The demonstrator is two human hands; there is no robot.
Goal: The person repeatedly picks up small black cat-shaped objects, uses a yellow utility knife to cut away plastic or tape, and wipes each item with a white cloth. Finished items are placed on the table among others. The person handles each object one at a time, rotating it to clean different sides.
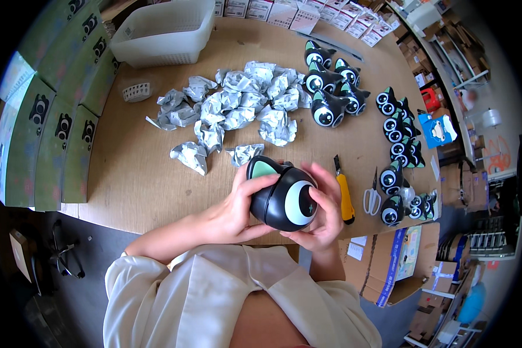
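Between my two hands, above the near part of the table, I hold a glossy black cat-head figure (275,197) with a big white-ringed eye and a green inner ear. My left hand (236,210) grips its left side, thumb below the ear. The fingers of my right hand (326,210) curve around its right side, next to the eye. A seam runs around the figure; its underside is hidden. Right of my hands lie a yellow utility knife (344,194) and white-handled scissors (372,198). Crumpled grey-white paper balls (236,100) spread beyond the figure.
More black cat figures (329,109) stand in groups at the right. Green boxes (47,130) are stacked at the left edge, near a white plastic basket (163,37). Small white boxes (303,20) line the back. An open cardboard box (372,269) sits below the table's right edge.
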